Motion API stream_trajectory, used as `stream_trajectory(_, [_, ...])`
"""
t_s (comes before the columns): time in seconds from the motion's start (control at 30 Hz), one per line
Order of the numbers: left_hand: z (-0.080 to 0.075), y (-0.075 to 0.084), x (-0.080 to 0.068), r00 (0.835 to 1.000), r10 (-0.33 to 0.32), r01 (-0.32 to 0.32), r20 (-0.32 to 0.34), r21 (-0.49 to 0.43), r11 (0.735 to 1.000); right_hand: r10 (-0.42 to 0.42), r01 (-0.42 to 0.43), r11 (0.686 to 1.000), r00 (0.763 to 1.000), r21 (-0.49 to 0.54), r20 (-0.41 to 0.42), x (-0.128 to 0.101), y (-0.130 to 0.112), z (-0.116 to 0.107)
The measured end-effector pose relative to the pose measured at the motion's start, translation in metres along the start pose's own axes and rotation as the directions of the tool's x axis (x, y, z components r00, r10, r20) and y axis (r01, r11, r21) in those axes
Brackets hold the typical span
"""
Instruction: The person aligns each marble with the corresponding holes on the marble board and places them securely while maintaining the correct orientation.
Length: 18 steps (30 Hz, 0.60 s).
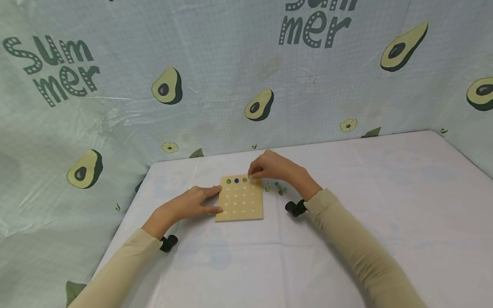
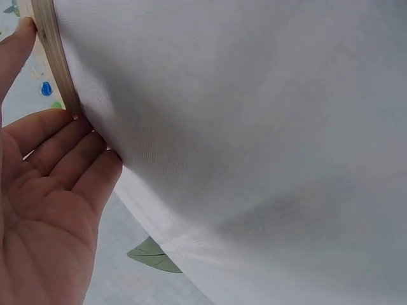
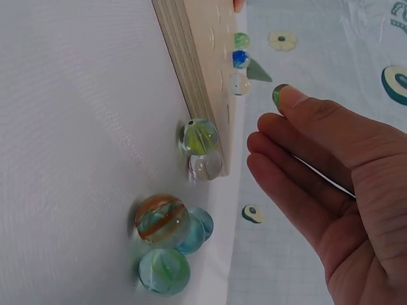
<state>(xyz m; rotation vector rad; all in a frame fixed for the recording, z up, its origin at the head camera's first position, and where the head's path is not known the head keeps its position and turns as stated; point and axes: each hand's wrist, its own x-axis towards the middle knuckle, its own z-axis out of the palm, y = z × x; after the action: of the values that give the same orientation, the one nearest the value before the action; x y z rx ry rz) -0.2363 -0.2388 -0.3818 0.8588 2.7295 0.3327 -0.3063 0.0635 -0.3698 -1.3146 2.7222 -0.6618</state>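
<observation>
A square wooden board [image 1: 239,215] with rows of small hollows lies flat on the table. Along its far row sit a green marble [image 1: 228,181], a blue marble [image 1: 236,180] and a clear marble [image 3: 239,84]. My right hand [image 1: 271,166] pinches a greenish marble [image 3: 277,96] between thumb and index finger, over the board's far right corner. At the board's left edge my left hand [image 1: 190,202] rests with thumb and fingers spread and fairly straight, touching it. Beside the right edge lie a yellow-green marble [image 3: 200,136] and a clear marble [image 3: 206,165].
Farther right is a loose group: an orange-striped marble [image 3: 162,220], a pale green marble [image 3: 164,272] and bluish marbles [image 3: 192,234]. A white cloth [image 1: 246,265] covers the table. Behind the far edge hangs a printed avocado curtain [image 1: 215,85].
</observation>
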Motion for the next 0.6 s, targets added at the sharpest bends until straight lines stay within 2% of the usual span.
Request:
stream_trajectory(0.23, [0.0003, 0.0004, 0.0013, 1.000, 0.003, -0.003, -0.014, 0.016, 1.000, 0.095, -0.095, 0.995, 0.995, -0.014, 0.022, 0.0023, 0.0023, 0.0021])
stream_trajectory(0.6, [-0.0006, -0.0023, 0.0025, 0.999, -0.024, 0.024, -0.029, 0.010, 1.000, 0.166, -0.167, 0.985, 0.986, 0.036, 0.027, 0.0068, 0.0026, -0.0002])
